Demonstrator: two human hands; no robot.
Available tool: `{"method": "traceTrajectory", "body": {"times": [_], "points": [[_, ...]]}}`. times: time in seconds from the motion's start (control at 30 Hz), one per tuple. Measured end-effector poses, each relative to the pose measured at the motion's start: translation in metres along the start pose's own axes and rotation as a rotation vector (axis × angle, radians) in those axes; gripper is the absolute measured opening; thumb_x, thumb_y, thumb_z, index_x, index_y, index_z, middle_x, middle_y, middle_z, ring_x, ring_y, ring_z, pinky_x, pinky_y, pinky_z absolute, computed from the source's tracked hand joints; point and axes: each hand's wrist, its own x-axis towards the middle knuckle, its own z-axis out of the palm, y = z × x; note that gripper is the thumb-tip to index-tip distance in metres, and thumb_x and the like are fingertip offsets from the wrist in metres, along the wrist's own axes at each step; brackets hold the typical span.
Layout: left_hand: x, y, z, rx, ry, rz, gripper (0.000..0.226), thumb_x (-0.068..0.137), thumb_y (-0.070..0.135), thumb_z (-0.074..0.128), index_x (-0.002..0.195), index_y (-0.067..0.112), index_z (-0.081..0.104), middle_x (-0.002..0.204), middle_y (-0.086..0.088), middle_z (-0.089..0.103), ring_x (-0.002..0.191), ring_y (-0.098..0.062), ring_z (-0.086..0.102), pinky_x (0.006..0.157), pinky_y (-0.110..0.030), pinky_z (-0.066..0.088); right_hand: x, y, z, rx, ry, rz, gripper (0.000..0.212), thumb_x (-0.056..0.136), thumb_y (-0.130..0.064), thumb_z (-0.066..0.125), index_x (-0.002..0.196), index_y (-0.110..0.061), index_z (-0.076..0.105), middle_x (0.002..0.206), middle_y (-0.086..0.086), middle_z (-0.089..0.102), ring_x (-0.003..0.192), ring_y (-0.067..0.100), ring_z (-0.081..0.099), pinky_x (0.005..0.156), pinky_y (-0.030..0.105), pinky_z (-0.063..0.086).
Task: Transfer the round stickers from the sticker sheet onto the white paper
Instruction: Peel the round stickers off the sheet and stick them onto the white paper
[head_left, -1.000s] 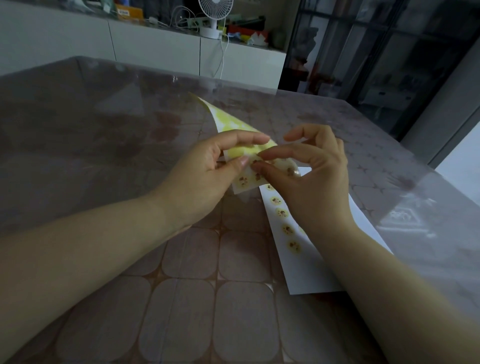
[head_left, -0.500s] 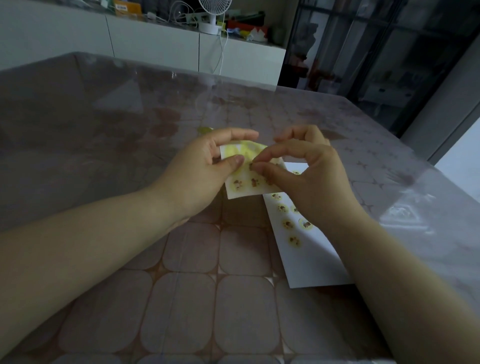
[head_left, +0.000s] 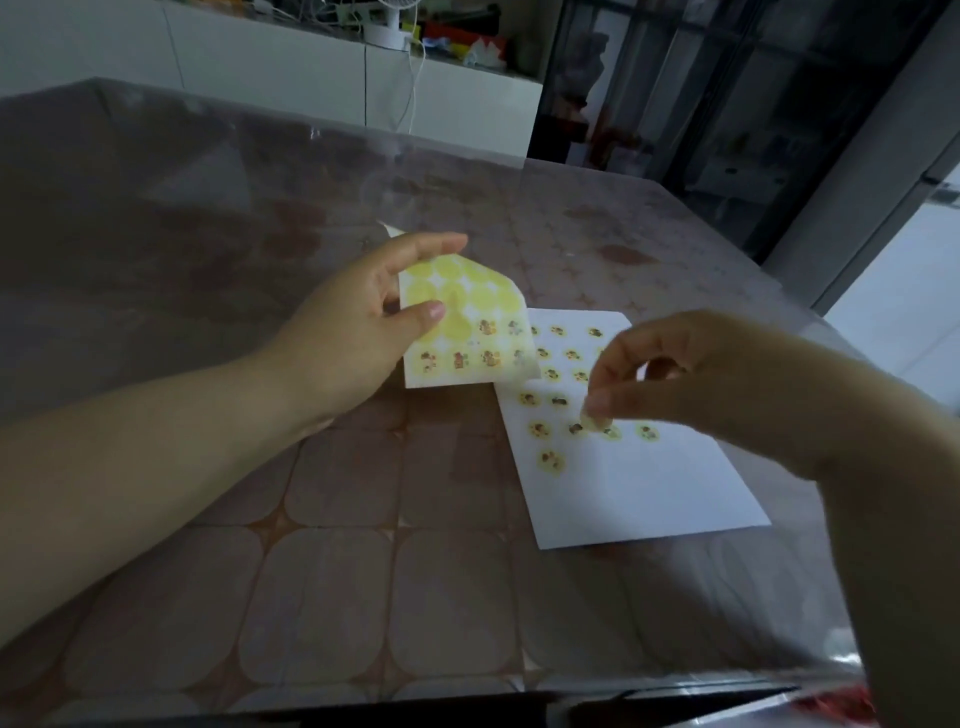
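Since the frame half a second ago, my right hand (head_left: 701, 384) has left the sticker sheet (head_left: 467, 332) and travelled right and down over the white paper (head_left: 654, 499). My left hand (head_left: 353, 332) has drawn the sheet off to the left, so the hands are now well apart.

**Left hand.** Thumb on the front face, fingers curled behind the sheet's left edge. It holds the sheet raised and tilted above the table (head_left: 337, 571), with the lower right corner of the sheet overlapping the paper's far left corner.

**Right hand.** Thumb and forefinger pinch one peeled sticker (head_left: 597, 423); the other fingers are loosely curled. The sticker is blurred, and I cannot tell whether it already touches the paper.

**Step in hand.** Placement of the peeled sticker. The paper already carries several rows, while the sheet keeps only its two lowest rows and its upper circles are bare. I judge the task well past halfway.

**Next move.** Lower the sticker into a free gap clear of its neighbours, press it flat and release it. Then return to the sheet.

**Writing.** None is legible. The stickers bear small coloured figures, too small to identify, and no brand is visible.
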Motion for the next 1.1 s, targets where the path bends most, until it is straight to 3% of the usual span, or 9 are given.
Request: {"method": "traceTrajectory", "body": {"times": [0.13,0.23,0.4,0.5,0.6,0.73,0.87,1.03,1.1], "points": [[-0.001,-0.001,0.001,-0.005,-0.043,-0.011,0.045,0.091,0.014,0.058,0.119,0.048,0.055,0.110,-0.015,0.066,0.103,-0.030,0.065,0.098,-0.052,0.047,-0.005,0.014,0.014,0.063,0.011,0.141,0.008,0.076,-0.039,0.069,0.074,-0.031,0.070,0.074,-0.019,0.056,0.071,0.001,0.050,0.062,0.018,0.034],[-0.002,0.001,0.001,-0.032,-0.049,-0.001,0.045,0.080,0.024,0.057,0.118,0.050,0.056,0.113,-0.021,0.062,0.106,-0.038,0.061,0.099,-0.053,0.046,-0.003,0.021,0.026,0.150,0.030,0.175,0.009,0.076,-0.036,0.071,0.074,-0.027,0.072,0.065,-0.022,0.057,0.066,-0.009,0.051,0.060,0.019,0.032],[0.000,0.000,-0.001,-0.045,-0.052,0.024,0.047,0.093,0.002,0.052,0.121,0.039,0.052,0.112,-0.011,0.065,0.106,-0.028,0.063,0.096,-0.038,0.051,0.001,0.020,0.037,0.159,0.099,0.193,0.010,0.075,-0.035,0.073,0.073,-0.025,0.072,0.074,-0.019,0.058,0.068,-0.002,0.051,0.057,0.015,0.032],[0.000,0.001,-0.001,-0.036,-0.050,0.017,0.048,0.093,0.002,0.051,0.120,0.041,0.052,0.115,-0.018,0.064,0.106,-0.033,0.063,0.097,-0.044,0.050,0.002,0.018,0.036,0.140,0.117,0.194,0.010,0.072,-0.035,0.076,0.072,-0.026,0.071,0.073,-0.019,0.053,0.067,0.000,0.046,0.055,0.015,0.030],[-0.001,0.001,-0.002,-0.039,-0.055,0.027,0.047,0.094,0.004,0.052,0.120,0.042,0.053,0.113,-0.015,0.065,0.103,-0.026,0.066,0.095,-0.040,0.052,0.003,0.020,0.035,0.118,0.117,0.192,0.013,0.070,-0.035,0.078,0.074,-0.027,0.069,0.078,-0.016,0.051,0.068,0.003,0.045,0.055,0.017,0.031],[-0.001,0.003,-0.002,-0.066,-0.056,0.026,0.048,0.093,0.001,0.050,0.118,0.042,0.053,0.110,-0.011,0.068,0.099,-0.019,0.068,0.093,-0.038,0.053,0.008,0.024,0.032,0.074,0.113,0.172,0.039,0.060,-0.039,0.082,0.084,-0.027,0.054,0.085,-0.006,0.047,0.069,0.010,0.042,0.058,0.024,0.038],[-0.002,0.004,-0.001,-0.107,-0.054,0.027,0.047,0.093,-0.001,0.048,0.119,0.038,0.054,0.110,-0.003,0.067,0.102,-0.016,0.067,0.090,-0.031,0.054,0.013,0.010,0.021,-0.024,0.120,0.000,0.029,0.067,-0.045,0.073,0.080,-0.030,0.052,0.082,-0.011,0.051,0.066,0.006,0.046,0.057,0.020,0.040],[-0.001,0.005,-0.001,-0.155,-0.019,0.042,0.047,0.095,-0.001,0.047,0.113,0.041,0.060,0.126,0.003,0.061,0.111,-0.011,0.061,0.097,-0.031,0.049,0.042,-0.016,0.021,0.236,0.299,-0.080,0.023,0.080,-0.040,0.066,0.082,-0.025,0.050,0.079,-0.003,0.068,0.044,0.000,0.045,0.041,0.015,0.034],[-0.001,0.004,-0.002,-0.179,-0.007,0.048,0.046,0.095,-0.001,0.045,0.112,0.038,0.063,0.125,0.003,0.062,0.111,-0.009,0.062,0.096,-0.029,0.048,0.049,-0.019,0.033,0.445,0.326,-0.141,0.024,0.078,-0.030,0.072,0.082,-0.021,0.050,0.080,0.008,0.070,0.052,0.008,0.054,0.045,0.020,0.039]]}}
